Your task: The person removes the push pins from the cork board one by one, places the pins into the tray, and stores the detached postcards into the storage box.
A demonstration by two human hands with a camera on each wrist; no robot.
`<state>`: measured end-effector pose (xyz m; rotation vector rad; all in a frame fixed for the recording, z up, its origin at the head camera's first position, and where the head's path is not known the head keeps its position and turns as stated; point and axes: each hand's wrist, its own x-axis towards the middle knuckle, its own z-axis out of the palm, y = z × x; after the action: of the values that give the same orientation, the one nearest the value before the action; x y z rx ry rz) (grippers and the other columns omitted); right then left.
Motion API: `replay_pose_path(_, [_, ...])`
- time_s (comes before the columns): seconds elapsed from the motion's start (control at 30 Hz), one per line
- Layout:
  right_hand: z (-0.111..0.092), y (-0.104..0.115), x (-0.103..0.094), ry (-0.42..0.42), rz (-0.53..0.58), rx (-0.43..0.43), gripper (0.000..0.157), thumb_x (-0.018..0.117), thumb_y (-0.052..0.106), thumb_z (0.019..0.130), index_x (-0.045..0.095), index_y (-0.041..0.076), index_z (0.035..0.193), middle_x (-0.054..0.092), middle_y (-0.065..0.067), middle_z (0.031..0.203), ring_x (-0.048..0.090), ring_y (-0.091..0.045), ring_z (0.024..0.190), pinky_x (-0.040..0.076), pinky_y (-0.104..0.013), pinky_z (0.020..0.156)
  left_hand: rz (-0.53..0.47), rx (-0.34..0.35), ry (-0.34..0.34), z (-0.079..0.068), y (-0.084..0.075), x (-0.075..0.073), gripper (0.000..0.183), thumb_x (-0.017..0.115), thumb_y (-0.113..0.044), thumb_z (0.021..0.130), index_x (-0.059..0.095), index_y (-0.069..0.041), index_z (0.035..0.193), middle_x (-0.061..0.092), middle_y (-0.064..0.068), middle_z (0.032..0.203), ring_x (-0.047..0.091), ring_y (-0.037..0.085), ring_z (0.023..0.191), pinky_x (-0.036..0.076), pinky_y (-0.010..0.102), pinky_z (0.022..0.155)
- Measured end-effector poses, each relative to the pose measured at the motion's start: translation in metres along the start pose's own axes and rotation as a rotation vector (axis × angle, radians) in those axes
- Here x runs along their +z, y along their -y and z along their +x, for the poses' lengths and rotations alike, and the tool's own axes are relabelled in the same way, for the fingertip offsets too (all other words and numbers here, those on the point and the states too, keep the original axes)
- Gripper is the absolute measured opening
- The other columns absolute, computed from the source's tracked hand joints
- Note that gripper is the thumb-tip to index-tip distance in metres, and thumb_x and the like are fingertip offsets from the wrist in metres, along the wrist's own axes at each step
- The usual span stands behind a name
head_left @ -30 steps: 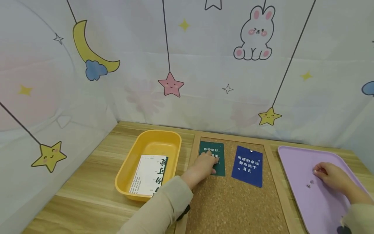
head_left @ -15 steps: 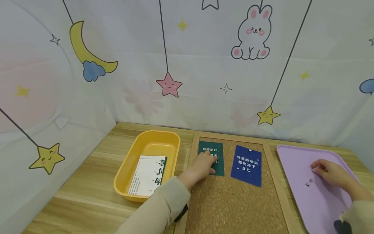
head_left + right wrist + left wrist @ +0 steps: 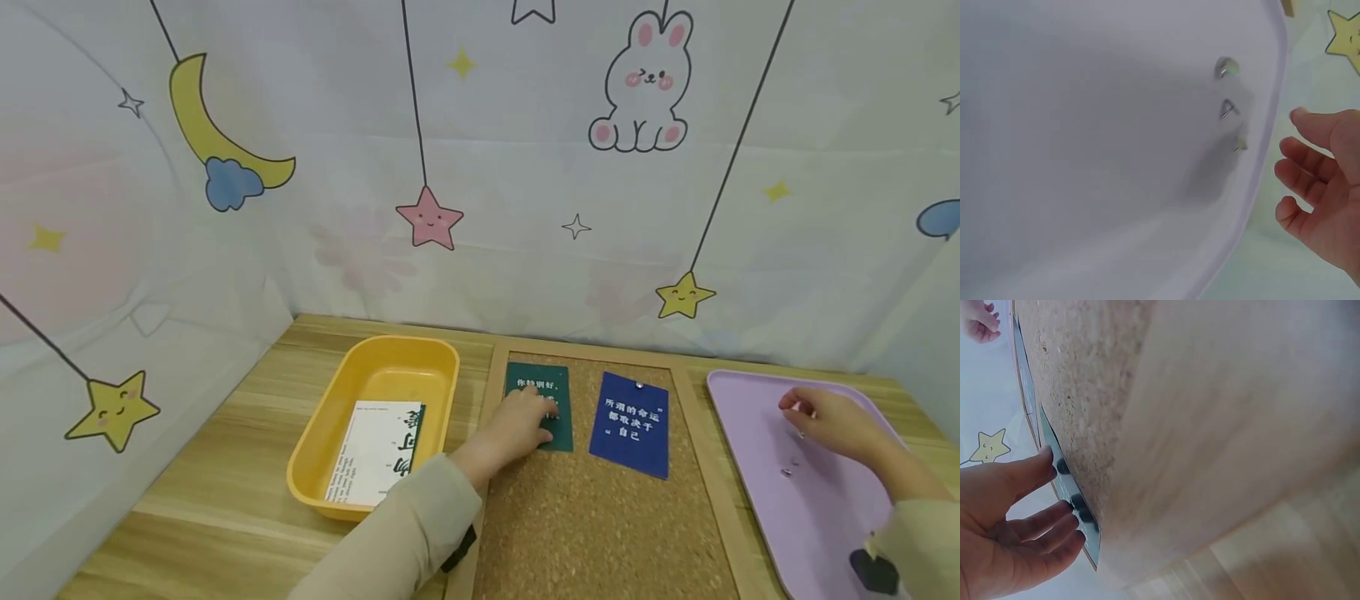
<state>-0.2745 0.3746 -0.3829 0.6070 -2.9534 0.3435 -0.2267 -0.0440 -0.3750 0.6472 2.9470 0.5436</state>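
On the cork board (image 3: 600, 533) my left hand (image 3: 516, 427) rests its fingertips on a dark green card (image 3: 558, 437) printed with white characters. The left wrist view shows the thumb and relaxed fingers of that hand (image 3: 1022, 528) spread along the green card (image 3: 1092, 540). To its right, a blue card (image 3: 630, 425) hangs by a tack (image 3: 639, 385) at its top edge. Over the purple tray (image 3: 731, 400) is my right hand (image 3: 836, 425), with loosely bent fingers. In the right wrist view its thumb and fingers stand apart, nothing visible between them. Several small thumbtacks (image 3: 1227, 67) lie on the tray beside it.
A yellow bin (image 3: 303, 475) stands left of the board and holds white printed cards (image 3: 375, 454). The board's wooden frame (image 3: 712, 467) separates cork from tray. Behind the wooden table (image 3: 217, 475) hangs a white curtain (image 3: 510, 283) with cartoon prints.
My right hand has lifted slightly and shifted toward the tray's back left, and a tack now shows beneath it. The left hand stays on the green card. The head view has turned slightly right.
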Motion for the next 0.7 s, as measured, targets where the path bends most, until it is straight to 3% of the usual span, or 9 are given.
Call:
replay_pose_path(0.47, [0.024,0.047,-0.02,0.064,0.135,0.051,0.015,0.056,0.007,0.09,0.058,-0.007,0.096,0.053,-0.006,0.076,0.044,-0.016,0.061,0.037,-0.03,0.052,0.008,0.022,0.009,-0.006,-0.003,-0.012,0.028,0.063,-0.018,0.09,0.065,-0.01,0.116,0.061,0.01,0.117,0.053,0.028,0.113,0.044,0.039,0.095])
replay_pose_path(0.7, [0.031,0.068,-0.017,0.045,0.216,0.051,0.018,0.058,0.01,0.089,0.059,-0.005,0.098,0.054,-0.005,0.077,0.045,-0.015,0.063,0.038,-0.028,0.051,0.037,0.04,-0.01,-0.01,-0.002,-0.023,0.03,0.067,-0.018,0.087,0.066,-0.011,0.116,0.06,0.008,0.113,0.054,0.023,0.103,0.046,0.034,0.088])
